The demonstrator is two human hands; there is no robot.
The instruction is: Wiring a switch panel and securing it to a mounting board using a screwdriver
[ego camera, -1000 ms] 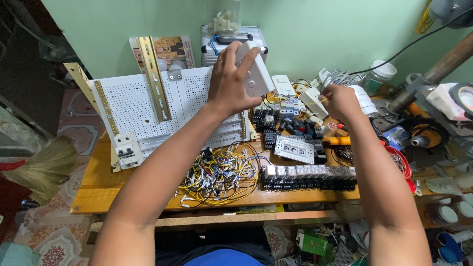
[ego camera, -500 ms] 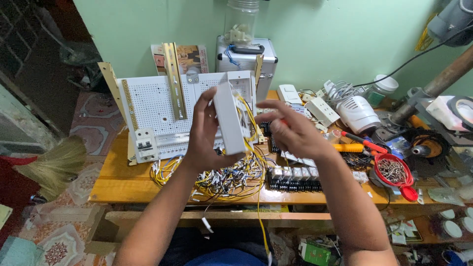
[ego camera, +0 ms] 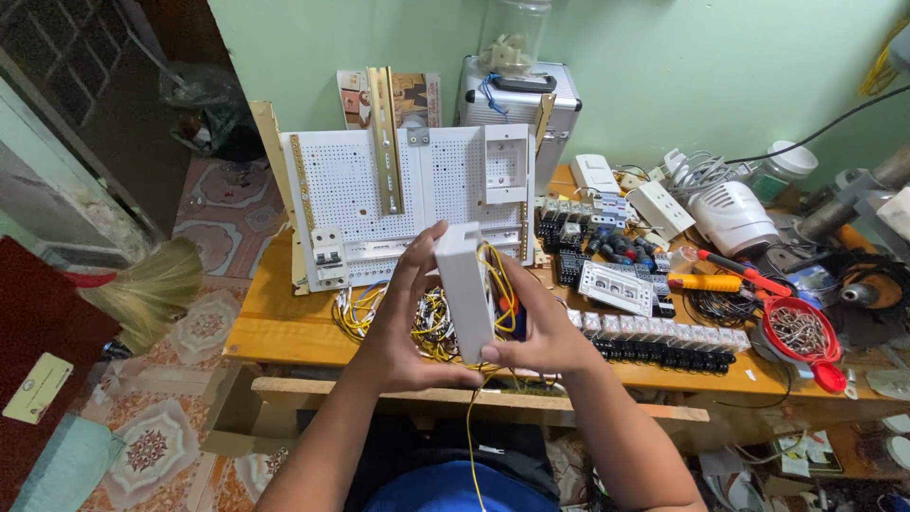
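Note:
I hold a white rectangular plastic box upright over the front of the wooden table. My left hand grips its left side and bottom. My right hand grips its right side, where yellow wires loop out of the box; one yellow wire hangs down toward my lap. Behind the box a white perforated panel leans upright, with a metal rail and a small white breaker on it.
A tangle of yellow wires lies on the table by my hands. Right of them sit a row of black relays, a white socket plate, a red sieve of screws, an orange screwdriver. A silver case stands at the back.
I have brought the white box down from the panel toward me, and my right hand has come in from the right side of the table and closed on it.

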